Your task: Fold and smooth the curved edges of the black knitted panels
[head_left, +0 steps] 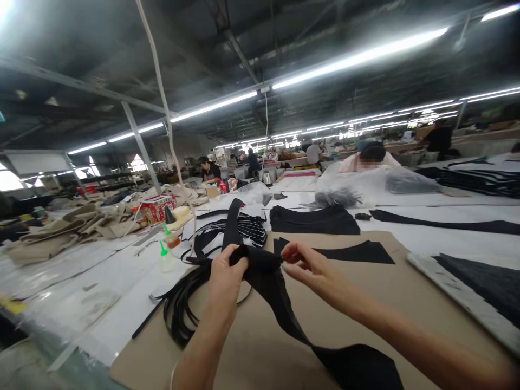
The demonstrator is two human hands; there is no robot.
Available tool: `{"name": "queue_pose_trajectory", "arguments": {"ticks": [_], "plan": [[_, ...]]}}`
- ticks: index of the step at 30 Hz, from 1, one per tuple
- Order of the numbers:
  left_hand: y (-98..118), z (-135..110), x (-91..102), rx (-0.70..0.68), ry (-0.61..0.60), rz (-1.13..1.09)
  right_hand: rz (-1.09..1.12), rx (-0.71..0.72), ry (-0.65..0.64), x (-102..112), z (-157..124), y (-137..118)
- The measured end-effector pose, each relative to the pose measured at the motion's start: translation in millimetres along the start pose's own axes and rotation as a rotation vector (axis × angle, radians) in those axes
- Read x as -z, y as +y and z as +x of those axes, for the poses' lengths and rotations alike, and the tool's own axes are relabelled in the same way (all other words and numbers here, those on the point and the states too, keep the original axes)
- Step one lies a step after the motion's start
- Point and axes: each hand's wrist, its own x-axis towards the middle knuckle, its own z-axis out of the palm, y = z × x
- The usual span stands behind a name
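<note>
The person's left hand [227,276] is closed around a long black fabric strip [260,268], gripping it firmly above a brown cardboard sheet [357,325]. The strip's lower length drapes across the cardboard. The right hand [309,265] is just beside the strip, its fingertips [286,254] together at the fabric's edge; whether they pinch it, I cannot tell. A bundle of thin black cords [179,309] lies left of the hands. Beyond them, on a white table [105,281], are a small plastic bottle with a green nozzle [166,260], black-and-white striped fabric [252,227] and a black fabric piece [312,219]. A co-worker [368,157] sits across the table behind a clear plastic bag [365,184].
</note>
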Motion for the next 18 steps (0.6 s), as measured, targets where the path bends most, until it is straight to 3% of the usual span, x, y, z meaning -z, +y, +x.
{"name": "queue_pose_trajectory", "arguments": {"ticks": [6, 9, 12, 18], "plan": [[15.5, 5.9, 5.8, 0.111, -0.039, -0.031, 0.061, -0.027, -0.108, 0.3, 8.7, 10.4], [16.8, 10.6, 14.4, 0.173, -0.034, -0.102, 0.254, -0.1, -0.349, 4.2, 9.4, 22.4], [14.9, 15.2, 23.9, 0.203, 0.008, -0.153, 0.389, -0.17, -0.543, -5.3, 4.4, 35.5], [16.6, 16.7, 29.4, 0.153, 0.084, -0.209, 0.364, -0.178, -0.554, -40.6, -4.9, 54.1]]}}
